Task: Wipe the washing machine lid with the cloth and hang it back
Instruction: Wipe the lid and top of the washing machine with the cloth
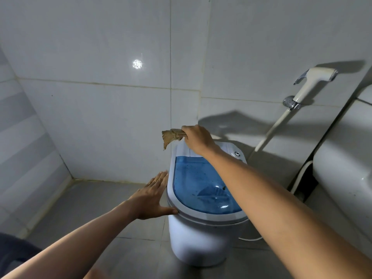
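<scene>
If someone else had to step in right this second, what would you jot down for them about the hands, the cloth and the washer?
Right hand: grips the cloth, held in the air above the rear of the washer, not touching it.
Left hand: open, fingers straight, thumb against the washer's left rim.
Lid: shut, blue, dark specks on it.
Done: cloth in hand.
Left: whether wiping has begun cannot be told; clear the specks, then hang the cloth back. No hook shows in this view.
</scene>
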